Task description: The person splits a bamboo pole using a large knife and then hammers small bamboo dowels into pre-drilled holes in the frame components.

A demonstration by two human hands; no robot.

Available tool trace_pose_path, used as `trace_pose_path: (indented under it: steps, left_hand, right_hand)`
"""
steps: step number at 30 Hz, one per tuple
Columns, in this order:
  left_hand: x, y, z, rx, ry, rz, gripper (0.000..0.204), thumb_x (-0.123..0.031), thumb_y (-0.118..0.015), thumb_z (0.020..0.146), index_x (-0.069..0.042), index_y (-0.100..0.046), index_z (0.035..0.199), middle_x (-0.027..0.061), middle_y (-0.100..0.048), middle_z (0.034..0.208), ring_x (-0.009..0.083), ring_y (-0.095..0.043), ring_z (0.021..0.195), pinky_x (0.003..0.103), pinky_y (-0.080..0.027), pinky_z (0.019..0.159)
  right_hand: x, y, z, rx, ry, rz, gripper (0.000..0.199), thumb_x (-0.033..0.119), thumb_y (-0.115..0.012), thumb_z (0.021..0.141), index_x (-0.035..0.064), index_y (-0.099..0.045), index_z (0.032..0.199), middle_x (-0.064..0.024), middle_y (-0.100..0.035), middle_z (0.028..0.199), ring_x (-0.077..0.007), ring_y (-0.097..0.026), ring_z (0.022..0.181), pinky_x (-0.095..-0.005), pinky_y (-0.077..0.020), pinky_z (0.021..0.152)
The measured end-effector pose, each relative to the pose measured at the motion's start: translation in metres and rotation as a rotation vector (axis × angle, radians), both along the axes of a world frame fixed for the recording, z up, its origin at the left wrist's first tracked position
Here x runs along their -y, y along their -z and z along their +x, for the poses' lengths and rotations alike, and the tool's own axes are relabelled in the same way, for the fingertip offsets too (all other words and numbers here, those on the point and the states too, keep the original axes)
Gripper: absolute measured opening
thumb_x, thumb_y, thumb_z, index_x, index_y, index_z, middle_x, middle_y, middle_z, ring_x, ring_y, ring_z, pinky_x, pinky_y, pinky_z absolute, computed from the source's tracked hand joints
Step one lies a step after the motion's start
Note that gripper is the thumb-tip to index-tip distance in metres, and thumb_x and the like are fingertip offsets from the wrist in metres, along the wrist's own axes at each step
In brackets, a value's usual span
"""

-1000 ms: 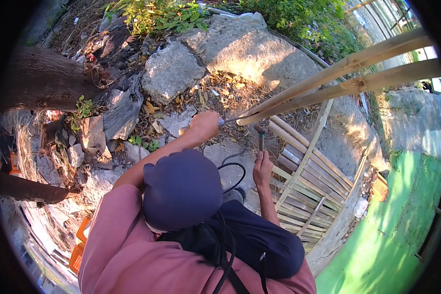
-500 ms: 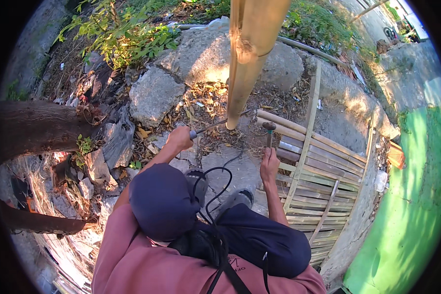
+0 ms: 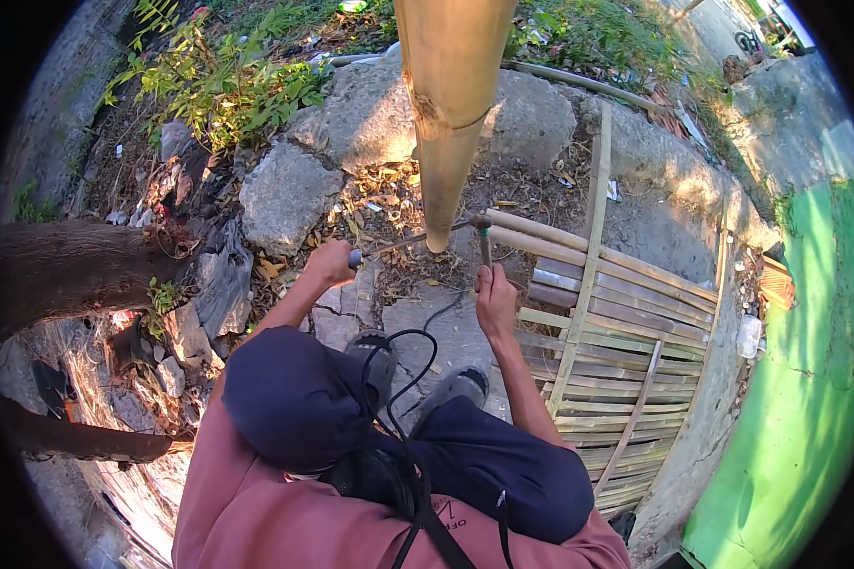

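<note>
The person bends low over the broken paving, fingers of the left grip [image 3: 328,264] wrapped firmly around the handle of a narrow-bladed tool [image 3: 355,259]. Its blade slants off to the right of that grip, meeting the lower end of a bamboo pole [image 3: 451,114]. The pole rises from there, up and away beyond both grips. The right grip [image 3: 495,299] is closed around the shaft of a hammer [image 3: 486,248], the head just ahead of the fingers and close by the blade's far end; I can't tell from here whether they touch. Right of that grip lies a panel of bamboo slats [image 3: 626,327], its nearest corner beside the hammer. A rough grey rock [image 3: 289,196] sits ahead of the left grip, and dry leaves [image 3: 384,190] litter the soil between it and the pole.
</note>
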State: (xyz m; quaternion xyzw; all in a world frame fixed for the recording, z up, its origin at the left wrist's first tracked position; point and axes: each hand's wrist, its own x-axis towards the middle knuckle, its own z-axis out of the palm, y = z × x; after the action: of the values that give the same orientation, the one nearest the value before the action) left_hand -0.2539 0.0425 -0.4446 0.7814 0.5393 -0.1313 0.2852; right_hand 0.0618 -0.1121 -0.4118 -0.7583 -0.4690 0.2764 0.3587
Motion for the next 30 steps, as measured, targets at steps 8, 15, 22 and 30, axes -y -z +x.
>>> trace_pose_path:
  steps: [8,15,22,30]
  left_hand:
    - [-0.010,-0.006,0.004,0.015,0.049,0.043,0.024,-0.014,-0.069,0.068,-0.007,-0.074,0.091,0.0191,-0.073,0.092,0.0392,-0.071,0.087,0.049,-0.058,0.078]
    - [-0.013,-0.009,0.005,0.003,0.038,0.020,0.023,-0.019,-0.073,0.072,-0.008,-0.075,0.092,0.0199,-0.073,0.087,0.0389,-0.071,0.084,0.048,-0.058,0.079]
    - [-0.009,-0.013,0.001,-0.059,-0.013,-0.030,0.028,-0.013,-0.072,0.069,-0.007,-0.075,0.095,0.0203,-0.073,0.091,0.0382,-0.072,0.087,0.048,-0.059,0.080]
    - [-0.018,-0.016,0.021,-0.068,0.066,-0.003,0.027,-0.012,-0.073,0.068,-0.007,-0.076,0.095,0.0209,-0.073,0.094,0.0388,-0.072,0.088,0.049,-0.059,0.080]
  right_hand:
    - [-0.022,0.029,-0.007,0.051,-0.065,-0.051,0.029,0.027,-0.048,0.107,0.0004,-0.056,0.098,-0.0292,-0.062,0.073,-0.0509,-0.063,0.072,-0.0577,-0.0441,0.061]
    - [-0.023,0.035,0.000,0.019,-0.089,-0.074,0.027,0.025,-0.047,0.106,-0.0003,-0.053,0.099,-0.0304,-0.061,0.073,-0.0521,-0.062,0.072,-0.0591,-0.0433,0.061]
    - [-0.044,-0.032,-0.007,-0.023,-0.033,0.100,0.027,0.024,-0.045,0.107,-0.0009,-0.052,0.102,-0.0263,-0.061,0.069,-0.0504,-0.060,0.065,-0.0551,-0.0425,0.056]
    - [-0.026,0.026,0.010,0.164,-0.039,-0.099,0.026,0.024,-0.046,0.107,-0.0001,-0.051,0.099,-0.0287,-0.060,0.068,-0.0507,-0.062,0.066,-0.0598,-0.0418,0.055]
